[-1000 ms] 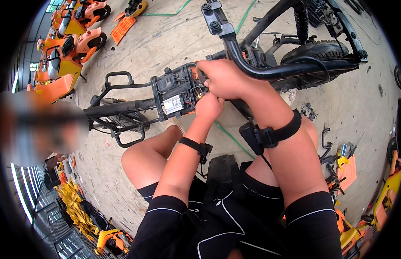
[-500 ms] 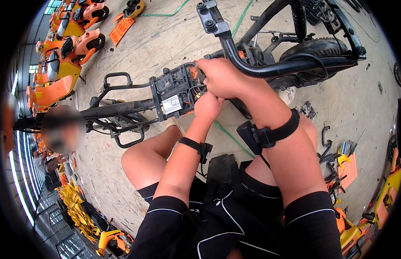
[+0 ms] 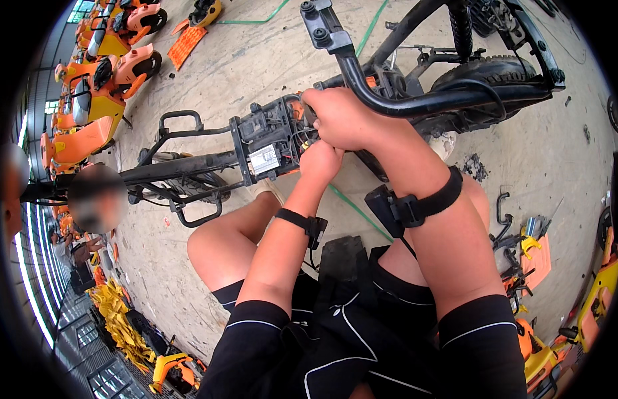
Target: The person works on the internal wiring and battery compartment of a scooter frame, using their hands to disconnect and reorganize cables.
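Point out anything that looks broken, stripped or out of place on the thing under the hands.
The black scooter frame lies stripped of body panels, its wiring exposed beside the control box where the left hand and right hand work. Orange panels lie apart on the floor.

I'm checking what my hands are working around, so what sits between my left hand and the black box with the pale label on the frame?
In the head view, a small bunch of wires runs between the left hand and the black box; the right hand is just above.

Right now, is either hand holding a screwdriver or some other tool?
No, the left hand and right hand are bare on the wiring of the black frame.
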`<state>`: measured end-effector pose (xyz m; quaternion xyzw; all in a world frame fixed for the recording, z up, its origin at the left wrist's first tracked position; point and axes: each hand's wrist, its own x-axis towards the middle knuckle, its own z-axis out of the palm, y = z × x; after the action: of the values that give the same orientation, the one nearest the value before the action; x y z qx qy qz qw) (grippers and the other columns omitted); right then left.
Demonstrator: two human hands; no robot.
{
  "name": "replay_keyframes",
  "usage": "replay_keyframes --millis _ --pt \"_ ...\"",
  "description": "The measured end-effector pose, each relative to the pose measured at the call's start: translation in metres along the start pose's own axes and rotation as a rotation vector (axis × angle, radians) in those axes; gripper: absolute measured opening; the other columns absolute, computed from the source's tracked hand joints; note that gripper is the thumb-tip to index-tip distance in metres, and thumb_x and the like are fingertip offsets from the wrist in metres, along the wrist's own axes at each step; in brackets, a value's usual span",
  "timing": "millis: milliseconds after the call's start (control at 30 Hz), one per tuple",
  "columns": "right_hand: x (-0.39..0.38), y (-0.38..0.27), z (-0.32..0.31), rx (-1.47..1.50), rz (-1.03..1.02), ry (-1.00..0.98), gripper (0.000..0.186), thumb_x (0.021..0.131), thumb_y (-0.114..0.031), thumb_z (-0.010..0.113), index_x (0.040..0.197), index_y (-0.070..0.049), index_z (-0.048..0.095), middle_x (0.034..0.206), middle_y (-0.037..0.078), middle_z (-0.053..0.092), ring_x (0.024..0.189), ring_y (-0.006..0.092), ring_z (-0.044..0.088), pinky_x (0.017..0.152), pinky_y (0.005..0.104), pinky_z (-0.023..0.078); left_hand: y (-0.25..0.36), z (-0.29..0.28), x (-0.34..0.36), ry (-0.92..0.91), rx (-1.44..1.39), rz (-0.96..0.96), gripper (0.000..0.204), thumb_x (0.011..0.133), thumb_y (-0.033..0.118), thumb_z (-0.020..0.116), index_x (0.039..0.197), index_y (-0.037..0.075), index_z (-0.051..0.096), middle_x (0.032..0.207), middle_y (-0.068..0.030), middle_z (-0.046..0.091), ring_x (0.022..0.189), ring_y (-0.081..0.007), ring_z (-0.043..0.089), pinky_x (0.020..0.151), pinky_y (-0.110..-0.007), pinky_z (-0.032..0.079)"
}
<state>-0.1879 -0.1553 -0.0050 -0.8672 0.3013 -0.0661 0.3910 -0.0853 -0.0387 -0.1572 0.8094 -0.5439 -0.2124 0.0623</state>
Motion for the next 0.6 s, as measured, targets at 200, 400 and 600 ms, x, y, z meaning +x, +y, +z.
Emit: replay_keyframes --millis 200,400,600 --pt "-0.001 0.007 0.001 0.050 0.004 0.022 0.021 0.081 -0.003 0.063 0.101 0.002 0.059 0.090 0.024 0.067 0.091 0.0425 0.065 0.077 0.0470 0.051 0.000 -0.005 0.000 0.092 -0.228 -0.009 0.046 0.094 0.043 0.055 0.095 -0.002 0.064 0.089 -0.0238 0.070 0.080 -0.0404 0.068 0.074 -0.048 0.054" --pt "-0.009 0.004 -0.008 0.077 0.060 0.005 0.022 0.084 -0.005 0.064 0.104 0.002 0.058 0.093 0.024 0.066 0.092 0.0418 0.065 0.077 0.0461 0.051 -0.016 -0.050 0.000 -0.122 -1.134 -0.390 0.029 0.096 0.031 0.052 0.094 0.004 0.058 0.076 -0.0038 0.060 0.058 -0.0151 0.056 0.053 -0.032 0.046" --pt "-0.003 0.010 -0.006 0.164 -0.049 0.045 0.035 0.084 -0.005 0.068 0.117 -0.003 0.058 0.105 0.023 0.066 0.102 0.0394 0.063 0.085 0.0428 0.050 -0.011 -0.146 -0.021 -0.142 -1.803 -0.325 0.031 0.098 0.023 0.041 0.115 0.003 0.057 0.084 -0.0036 0.057 0.068 -0.0153 0.049 0.062 -0.031 0.042"
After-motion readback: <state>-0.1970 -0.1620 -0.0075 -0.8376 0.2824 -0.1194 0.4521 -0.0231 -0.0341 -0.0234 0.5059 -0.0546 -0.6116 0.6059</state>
